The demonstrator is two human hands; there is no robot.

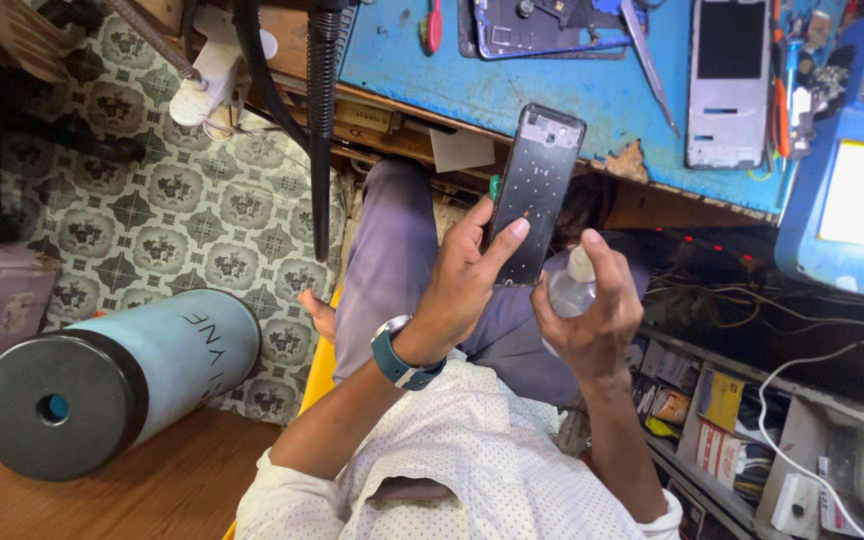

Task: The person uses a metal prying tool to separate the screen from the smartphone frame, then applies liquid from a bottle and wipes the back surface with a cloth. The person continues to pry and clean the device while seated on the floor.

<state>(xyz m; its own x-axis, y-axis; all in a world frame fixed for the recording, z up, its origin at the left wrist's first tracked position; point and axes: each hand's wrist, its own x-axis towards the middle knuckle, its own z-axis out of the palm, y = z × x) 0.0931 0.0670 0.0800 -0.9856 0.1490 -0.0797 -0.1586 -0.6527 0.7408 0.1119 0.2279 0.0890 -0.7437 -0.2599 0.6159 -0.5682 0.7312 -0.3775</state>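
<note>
- centre of the frame, just below the bench edge: left hand [462,275] grips a dark phone frame [534,195], thumb across its face, fingers behind; the frame stands upright, tilted slightly to the right, inner side toward the camera.
- right of centre: right hand [592,315] is wrapped around a small clear spray bottle [572,285], forefinger resting on its white nozzle top; the nozzle sits just beside the lower right edge of the phone frame.
- left wrist: teal-strapped watch [400,358].
- upper frame: blue workbench [552,95], paint worn at the edge; on it a white-backed phone panel [727,80], tweezers [652,60], a second opened phone [542,25], and a red-handled tool [434,28].
- lower left: pale blue cylinder [122,375] with a black end, lying on a wooden surface.
- lower right: shelf of small boxes [722,430] and a white cable [802,380].
- step in hand, as judged: wetting the phone frame from the bottle, nozzle brought up to it.
- next move, as judged: calls for aiming the nozzle squarely at the frame's inner side, a short press of the forefinger, and a steady left-hand hold so the frame does not slip.
</note>
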